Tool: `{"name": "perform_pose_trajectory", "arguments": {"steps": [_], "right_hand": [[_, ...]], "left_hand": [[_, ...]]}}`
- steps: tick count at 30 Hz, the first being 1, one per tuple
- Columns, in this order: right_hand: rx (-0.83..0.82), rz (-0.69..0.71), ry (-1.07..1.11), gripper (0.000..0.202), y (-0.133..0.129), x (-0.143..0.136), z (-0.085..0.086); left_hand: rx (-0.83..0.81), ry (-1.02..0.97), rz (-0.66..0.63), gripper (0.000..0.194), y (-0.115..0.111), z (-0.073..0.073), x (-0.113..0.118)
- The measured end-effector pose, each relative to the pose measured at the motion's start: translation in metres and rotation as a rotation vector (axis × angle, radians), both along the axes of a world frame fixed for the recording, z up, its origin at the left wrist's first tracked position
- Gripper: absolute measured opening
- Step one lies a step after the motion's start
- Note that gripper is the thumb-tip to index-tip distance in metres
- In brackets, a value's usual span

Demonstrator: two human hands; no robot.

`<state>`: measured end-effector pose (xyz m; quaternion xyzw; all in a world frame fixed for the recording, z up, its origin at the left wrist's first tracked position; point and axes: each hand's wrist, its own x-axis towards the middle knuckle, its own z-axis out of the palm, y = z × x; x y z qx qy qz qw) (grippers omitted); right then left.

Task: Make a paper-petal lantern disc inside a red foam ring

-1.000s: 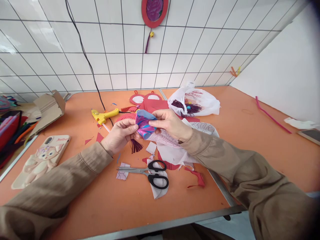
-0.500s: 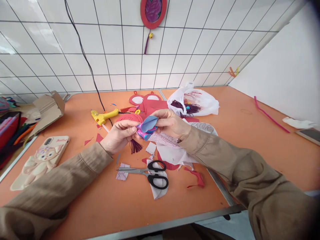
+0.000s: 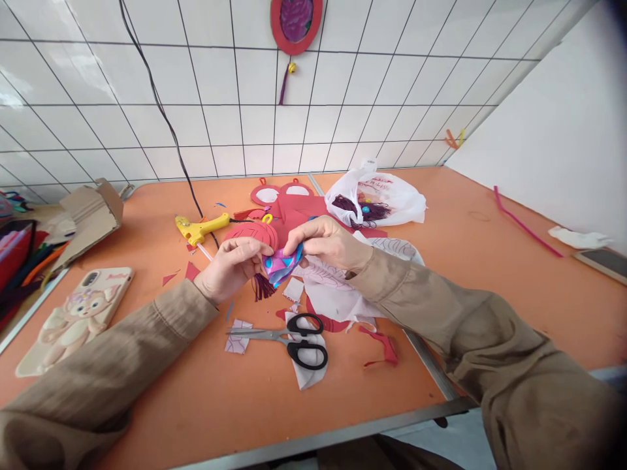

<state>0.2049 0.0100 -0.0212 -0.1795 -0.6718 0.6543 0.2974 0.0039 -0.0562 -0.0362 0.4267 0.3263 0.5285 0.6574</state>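
Between the two hands: a small shiny piece (image 3: 283, 266) in pink, purple and blue, folded and creased, held up over the middle of the orange table (image 3: 171, 411)

Left hand (image 3: 232, 266): thumb and forefinger pinching the left edge of the shiny piece; how the lower fingers sit behind it, I cannot tell

Right hand (image 3: 330, 243): thumb and forefinger closed on the upper right part of the piece, the other fingers curled and partly hidden

Sleeves: brown on both arms, the left sleeve (image 3: 142, 352) passing just beside a phone case (image 3: 81, 320) with a raised cartoon figure

Under the hands: a dark tassel (image 3: 263, 288) just below the left fingertips, and white cloth (image 3: 343, 297) with purple line patterns below the right hand

Nearer the table's front: scissors (image 3: 281, 335) with black handles, blades pointing left, lying over a patterned scrap (image 3: 238, 346) at the tips and a white scrap (image 3: 304, 377) at the handles; a crumpled red scrap (image 3: 386, 349) lies apart to the right

Behind the hands: round red pieces (image 3: 249, 234), a yellow glue gun (image 3: 206, 228) to their left, and a white plastic bag (image 3: 409, 199) to the right with purple threads (image 3: 375, 212) in it

On the tiled wall (image 3: 215, 75): a red oval frame (image 3: 275, 26) around a purple centre, with a small yellow bell (image 3: 292, 68) below it

Far right: a thin pink strip (image 3: 526, 224) lying slantwise on the table
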Motion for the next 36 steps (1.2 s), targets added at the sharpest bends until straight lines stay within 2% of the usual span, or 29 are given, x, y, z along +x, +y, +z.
{"name": "perform_pose_trajectory", "arguments": {"steps": [2,5,8,12,15,19,24,29,33,36], "right_hand": [[0.005,0.014,-0.012,0.021,0.000,0.002,0.001],[-0.070,0.021,0.048,0.024,0.000,0.003,0.003],[-0.163,-0.039,0.097,0.039,-0.002,0.001,0.002],[-0.257,-0.068,0.045,0.057,-0.006,-0.004,-0.005],[-0.270,-0.092,0.046,0.056,-0.014,-0.009,-0.008],[-0.277,-0.161,0.084,0.058,-0.028,-0.014,-0.003],[-0.220,-0.247,0.082,0.074,-0.036,-0.018,0.001],[-0.259,-0.239,0.072,0.071,-0.033,-0.017,0.001],[-0.317,-0.215,0.052,0.070,-0.032,-0.017,0.002],[-0.223,-0.232,0.005,0.073,-0.031,-0.017,0.002]], "left_hand": [[0.007,0.028,0.032,0.027,0.000,-0.001,0.001],[0.058,0.089,0.112,0.025,0.000,-0.002,0.004],[0.152,0.144,0.215,0.024,0.000,-0.004,0.005],[0.252,0.198,0.374,0.022,-0.002,-0.006,0.007],[0.280,0.192,0.457,0.020,-0.004,-0.006,0.010],[0.307,0.177,0.521,0.024,-0.008,-0.004,0.014],[0.298,0.206,0.481,0.032,-0.013,-0.004,0.016],[0.244,0.221,0.435,0.031,-0.016,-0.005,0.019],[0.137,0.227,0.355,0.036,-0.015,-0.006,0.017],[0.053,0.260,0.296,0.036,-0.013,0.000,0.012]]}}
